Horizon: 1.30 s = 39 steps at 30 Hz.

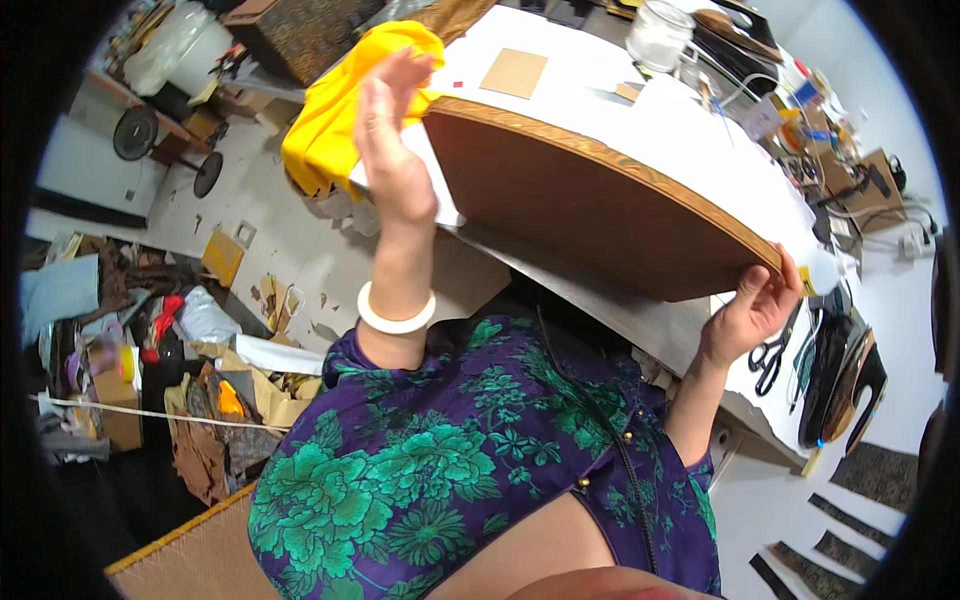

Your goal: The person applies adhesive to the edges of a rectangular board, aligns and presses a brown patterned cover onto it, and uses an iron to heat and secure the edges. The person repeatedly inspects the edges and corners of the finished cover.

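A large brown board (590, 210) with a tan, wood-patterned edge stands tilted up at the front of the white table, its dark face toward me. My right hand (748, 312) grips its right corner between thumb and fingers. Beside the board's left end, my left hand (395, 145) is raised with its fingers stretched out; it holds nothing, and the fingertips are slightly blurred. Behind that hand, a bright yellow cloth (320, 125) hangs over the table's left edge. Part of the tabletop is hidden behind the board.
On the white table (590, 115) lies a tan card (514, 73), with a glass jar (660, 35) farther back. Black-handled scissors (768, 365) lie near my right hand, beside a white bottle (822, 272). Scraps and bags (215, 400) are heaped at the left.
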Tool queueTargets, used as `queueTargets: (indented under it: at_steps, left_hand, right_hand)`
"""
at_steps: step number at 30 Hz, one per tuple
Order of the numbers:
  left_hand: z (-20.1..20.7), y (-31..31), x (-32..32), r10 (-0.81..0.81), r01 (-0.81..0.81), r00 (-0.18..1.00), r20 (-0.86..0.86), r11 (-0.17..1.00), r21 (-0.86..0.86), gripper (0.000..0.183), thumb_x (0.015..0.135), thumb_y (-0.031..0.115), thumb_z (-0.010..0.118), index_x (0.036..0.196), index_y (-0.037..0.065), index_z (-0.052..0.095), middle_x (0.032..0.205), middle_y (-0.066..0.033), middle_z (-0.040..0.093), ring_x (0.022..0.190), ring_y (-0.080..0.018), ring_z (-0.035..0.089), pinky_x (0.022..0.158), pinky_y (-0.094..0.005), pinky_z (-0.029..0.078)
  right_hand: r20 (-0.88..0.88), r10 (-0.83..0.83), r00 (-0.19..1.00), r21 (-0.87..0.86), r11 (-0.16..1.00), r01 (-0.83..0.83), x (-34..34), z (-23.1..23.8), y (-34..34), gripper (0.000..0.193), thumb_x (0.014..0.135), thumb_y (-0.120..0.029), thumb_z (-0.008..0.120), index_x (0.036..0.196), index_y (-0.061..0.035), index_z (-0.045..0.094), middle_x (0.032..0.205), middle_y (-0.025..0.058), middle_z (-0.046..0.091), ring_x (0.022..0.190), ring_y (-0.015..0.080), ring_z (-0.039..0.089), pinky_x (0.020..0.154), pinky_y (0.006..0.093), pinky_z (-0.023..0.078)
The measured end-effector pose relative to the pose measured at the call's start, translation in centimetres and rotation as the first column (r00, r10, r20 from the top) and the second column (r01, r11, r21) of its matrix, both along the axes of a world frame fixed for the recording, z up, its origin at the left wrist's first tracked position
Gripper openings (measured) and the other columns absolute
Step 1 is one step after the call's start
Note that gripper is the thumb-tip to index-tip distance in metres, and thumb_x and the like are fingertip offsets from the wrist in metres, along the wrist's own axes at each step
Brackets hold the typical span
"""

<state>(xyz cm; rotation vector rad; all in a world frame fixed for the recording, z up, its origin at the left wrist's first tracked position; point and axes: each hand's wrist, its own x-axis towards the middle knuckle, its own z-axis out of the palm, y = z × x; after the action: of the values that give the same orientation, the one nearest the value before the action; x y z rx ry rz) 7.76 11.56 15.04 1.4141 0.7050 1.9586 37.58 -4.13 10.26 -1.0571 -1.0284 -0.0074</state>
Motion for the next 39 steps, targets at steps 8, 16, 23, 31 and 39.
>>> queueTargets:
  at_steps: [8,16,23,31,39]
  left_hand:
    - [-2.9,-1.6,2.1,0.067,-0.068,0.996,0.052,0.998,0.014,0.019,0.106,0.008,0.044,0.111,-0.001,0.060,0.106,-0.0052,0.064,0.094,-0.0087,0.053,0.090,-0.0237,0.042]
    - [-3.9,-1.7,2.7,0.089,-0.095,0.991,0.102,0.994,0.049,0.014,0.105,0.005,0.046,0.109,-0.001,0.058,0.104,-0.0069,0.065,0.093,-0.0093,0.055,0.086,-0.0231,0.044]
    - [-3.7,-1.7,2.3,0.063,-0.065,0.995,0.083,0.998,0.026,0.015,0.104,0.005,0.048,0.114,-0.001,0.057,0.107,-0.0068,0.064,0.099,-0.0116,0.057,0.090,-0.0245,0.045]
    - [-3.3,-0.6,-2.8,-0.504,0.511,0.857,0.109,0.858,-0.050,0.027,0.103,0.011,0.052,0.128,-0.001,0.057,0.091,0.0041,0.053,0.077,-0.0014,0.041,0.071,-0.0162,0.034]
    - [-3.5,-2.1,-1.5,-0.507,0.512,0.856,0.101,0.858,-0.030,0.030,0.103,0.017,0.053,0.125,-0.003,0.049,0.119,-0.0105,0.059,0.111,-0.0140,0.055,0.100,-0.0264,0.039]
  right_hand:
    - [0.358,-0.384,0.851,-0.103,0.890,0.444,-1.7,1.9,-0.8,0.036,0.101,-0.016,0.061,0.131,0.0030,0.057,0.125,0.0138,0.064,0.106,0.0186,0.063,0.086,0.0304,0.054]
    - [0.256,-0.344,0.904,-0.185,0.900,0.394,-3.7,3.0,-0.5,0.032,0.104,-0.016,0.054,0.131,0.0019,0.053,0.126,0.0167,0.063,0.110,0.0218,0.063,0.094,0.0335,0.052]
    - [0.254,-0.186,0.949,-0.181,0.955,0.235,-1.9,2.3,-1.2,0.031,0.105,-0.012,0.049,0.132,0.0023,0.046,0.128,0.0210,0.059,0.120,0.0299,0.060,0.106,0.0405,0.048]
    - [0.106,-0.153,0.982,-0.096,0.982,0.163,-1.0,1.5,-0.2,0.036,0.108,-0.027,0.041,0.131,0.0009,0.045,0.127,0.0206,0.059,0.120,0.0299,0.059,0.107,0.0438,0.046]
    - [-0.081,-0.112,0.990,-0.079,0.991,0.106,-1.8,2.8,-0.1,0.032,0.109,-0.028,0.038,0.119,0.0005,0.047,0.117,0.0166,0.060,0.108,0.0267,0.062,0.098,0.0411,0.051]
